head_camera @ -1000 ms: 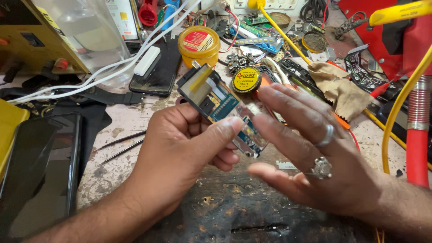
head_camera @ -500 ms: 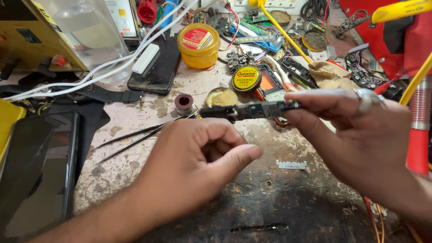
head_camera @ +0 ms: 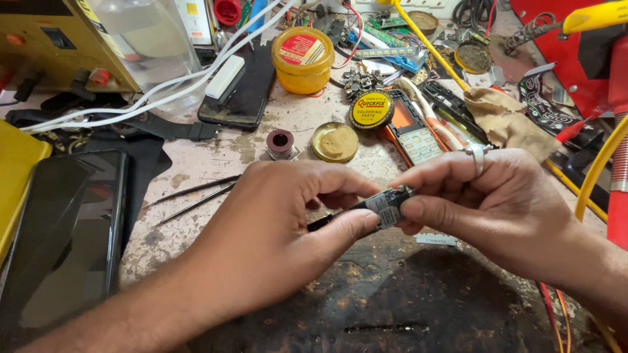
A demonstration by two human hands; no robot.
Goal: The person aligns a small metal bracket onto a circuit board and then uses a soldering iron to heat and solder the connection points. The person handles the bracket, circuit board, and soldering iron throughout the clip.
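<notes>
Two hands meet on one small phone circuit board [head_camera: 387,206], held edge-on above the near middle of the workbench [head_camera: 216,147]. The left hand [head_camera: 275,229] pinches its near end between thumb and fingers; the right hand [head_camera: 497,202], with a ring on one finger, grips the far end. A second ago the board lay flat and face up between open fingers — since then it has been turned onto its edge and both hands have closed around it, so the work has moved from looking the board over to gripping it firmly along its thin side.

Just beyond the hands lie an open tin of brownish paste [head_camera: 335,142], a small solder spool [head_camera: 280,144] and a yellow-lidded tin [head_camera: 371,110]. A pair of tweezers [head_camera: 193,199] rests left of the left hand. Toward the left edge sits a dark phone [head_camera: 65,242] — and a yellow jar [head_camera: 303,59] stands near the far edge.
</notes>
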